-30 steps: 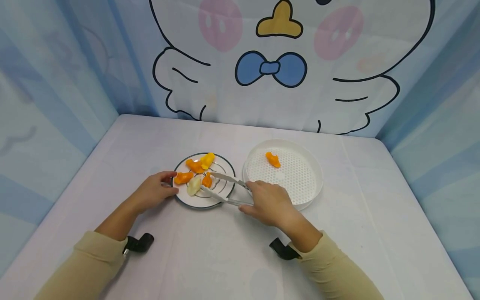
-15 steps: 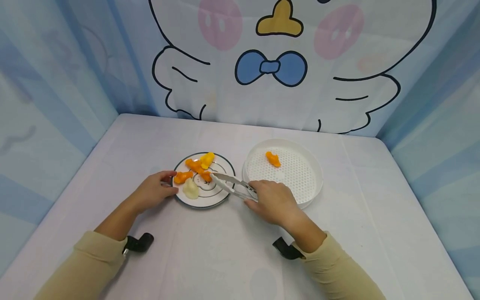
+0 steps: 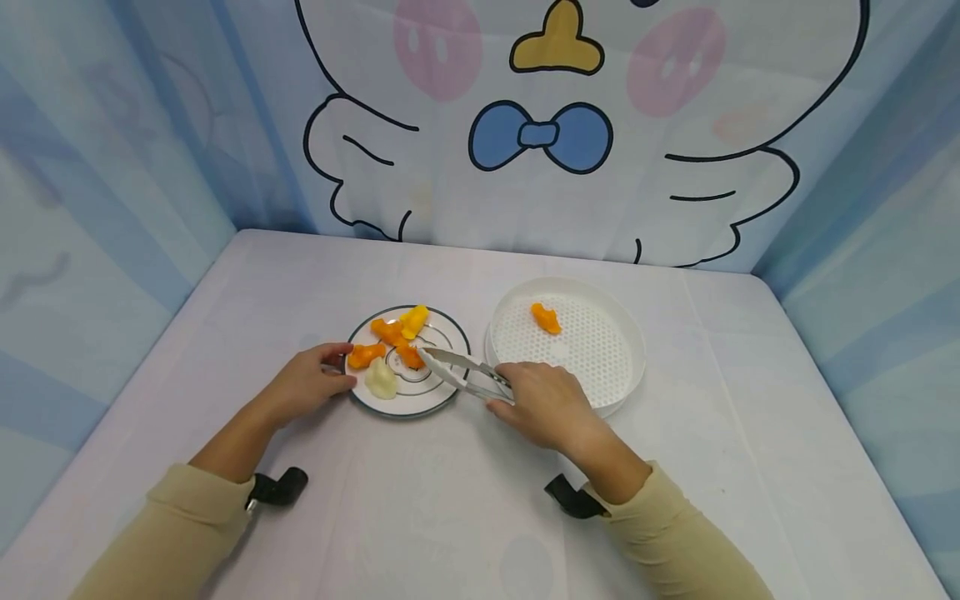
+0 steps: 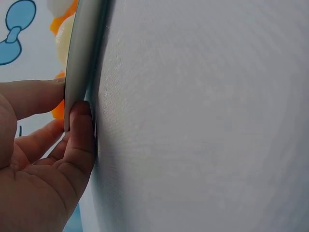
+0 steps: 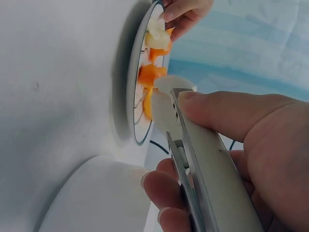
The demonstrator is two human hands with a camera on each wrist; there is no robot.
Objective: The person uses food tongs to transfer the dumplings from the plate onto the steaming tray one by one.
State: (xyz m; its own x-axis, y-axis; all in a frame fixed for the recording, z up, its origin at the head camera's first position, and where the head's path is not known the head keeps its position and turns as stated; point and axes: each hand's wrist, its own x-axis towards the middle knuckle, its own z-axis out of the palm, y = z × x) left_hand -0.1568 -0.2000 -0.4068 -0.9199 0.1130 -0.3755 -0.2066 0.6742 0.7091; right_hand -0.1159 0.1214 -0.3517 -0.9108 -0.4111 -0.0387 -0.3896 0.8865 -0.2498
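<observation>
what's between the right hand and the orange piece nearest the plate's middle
The tongs: the head view shows them spanning from the right hand over the plate to that orange piece.

White table (image 3: 420,517), 2 rd. items on top.
Pale surface w/ rounded far corners, faint creases toward R side & a dim roundish patch (image 3: 527,567) low ctr. in head view. L of ctr.: white plate (image 3: 444,333) w/ dark rim & thin line pattern. R next to it: white tray (image 3: 596,342), raised wall, floor full of small holes. Narrow gap btw. the two, not touching.
</observation>
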